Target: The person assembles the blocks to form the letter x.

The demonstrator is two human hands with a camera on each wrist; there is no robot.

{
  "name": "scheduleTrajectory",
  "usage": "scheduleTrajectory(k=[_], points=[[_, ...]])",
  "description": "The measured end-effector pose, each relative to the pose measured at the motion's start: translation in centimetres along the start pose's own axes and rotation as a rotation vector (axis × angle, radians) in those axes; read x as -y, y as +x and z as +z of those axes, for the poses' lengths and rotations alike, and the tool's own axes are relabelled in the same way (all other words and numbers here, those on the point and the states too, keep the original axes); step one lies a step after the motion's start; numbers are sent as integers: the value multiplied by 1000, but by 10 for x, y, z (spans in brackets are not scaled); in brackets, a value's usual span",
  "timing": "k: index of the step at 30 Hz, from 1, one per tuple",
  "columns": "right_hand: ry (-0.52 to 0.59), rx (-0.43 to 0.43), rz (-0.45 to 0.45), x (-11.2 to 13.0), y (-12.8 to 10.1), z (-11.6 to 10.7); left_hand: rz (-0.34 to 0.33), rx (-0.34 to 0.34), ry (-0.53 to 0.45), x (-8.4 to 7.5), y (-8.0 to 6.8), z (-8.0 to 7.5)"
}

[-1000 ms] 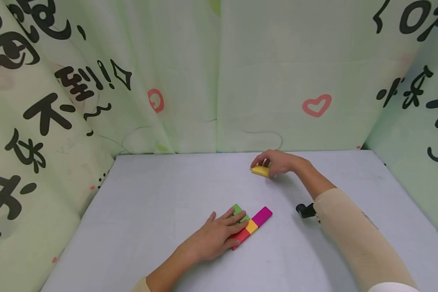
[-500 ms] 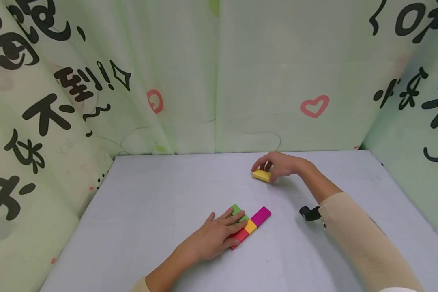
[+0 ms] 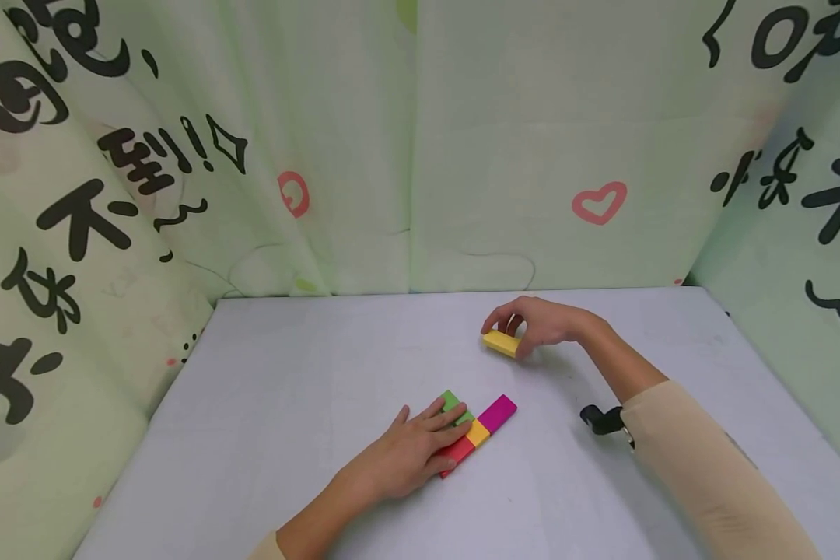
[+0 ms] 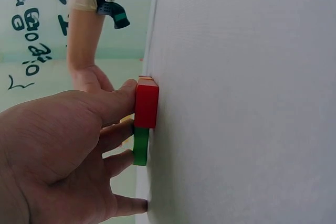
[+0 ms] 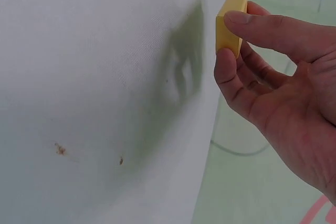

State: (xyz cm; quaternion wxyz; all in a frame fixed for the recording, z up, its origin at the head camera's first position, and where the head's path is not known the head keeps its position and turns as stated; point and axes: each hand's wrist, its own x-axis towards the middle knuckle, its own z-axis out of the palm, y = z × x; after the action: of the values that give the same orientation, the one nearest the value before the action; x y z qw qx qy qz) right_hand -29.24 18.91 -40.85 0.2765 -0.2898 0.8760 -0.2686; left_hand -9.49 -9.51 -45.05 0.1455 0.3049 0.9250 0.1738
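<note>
My left hand (image 3: 407, 457) lies with spread, straight fingers on a group of coloured blocks laid flat on the table. In that group a red block (image 3: 457, 453), a small orange-yellow block (image 3: 477, 434) and a magenta block (image 3: 498, 414) form a slanted row. A green block (image 3: 450, 400) branches off it, partly hidden under the fingers. In the left wrist view the thumb touches the red block (image 4: 147, 106). Farther back, my right hand (image 3: 542, 321) pinches a yellow block (image 3: 500, 343) between thumb and fingers. Its shadow falls apart from it in the right wrist view.
The white-covered table (image 3: 308, 389) reaches back to a pale green printed curtain (image 3: 497, 155), which also stands on both sides. A black wrist camera mount (image 3: 600, 420) sticks out from the right sleeve (image 3: 700, 467).
My right hand has come slightly nearer to me with the yellow block in its fingers. My left hand keeps its place on the blocks.
</note>
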Motion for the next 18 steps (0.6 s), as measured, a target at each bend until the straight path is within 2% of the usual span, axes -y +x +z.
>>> scheduleTrajectory(k=[18], points=[[51, 40, -54, 12, -18, 12, -4, -5, -11, 0, 0, 1]])
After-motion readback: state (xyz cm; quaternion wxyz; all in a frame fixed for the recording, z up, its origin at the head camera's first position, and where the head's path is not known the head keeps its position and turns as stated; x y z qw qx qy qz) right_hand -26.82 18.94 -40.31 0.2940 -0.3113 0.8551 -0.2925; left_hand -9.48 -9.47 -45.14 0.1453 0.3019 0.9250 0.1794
